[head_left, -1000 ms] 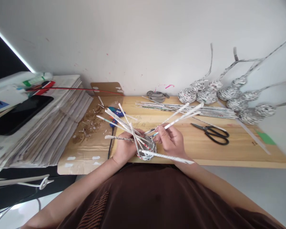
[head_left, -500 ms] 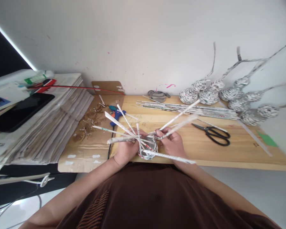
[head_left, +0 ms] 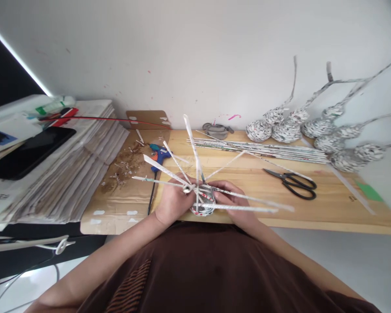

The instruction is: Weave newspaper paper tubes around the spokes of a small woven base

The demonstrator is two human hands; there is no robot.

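Between my hands, near the table's front edge, is a small round basket (head_left: pixel 202 212) woven from rolled newspaper, with several paper tubes (head_left: pixel 247 208) fanning out from it. My left hand (head_left: pixel 173 201) is closed around the basket's left side, its fingertips partly hidden behind the tubes. At the right rim, my right hand (head_left: pixel 232 199) has its thumb and fingers closed on the basket's edge by a tube that points right. One long tube (head_left: pixel 191 141) stands up from the middle towards the wall.
Black-handled scissors (head_left: pixel 296 183) lie to the right. Behind runs a bundle of paper tubes (head_left: pixel 263 150), with several woven gourd shapes (head_left: pixel 286 131) by the wall. On the left are a blue glue gun (head_left: pixel 159 158), cardboard (head_left: pixel 117 213) and a tall paper stack (head_left: pixel 84 169).
A tube that slanted left now points up towards the wall. On the right, a tube has swung down to point right, and my right hand has moved slightly in against the basket rim.
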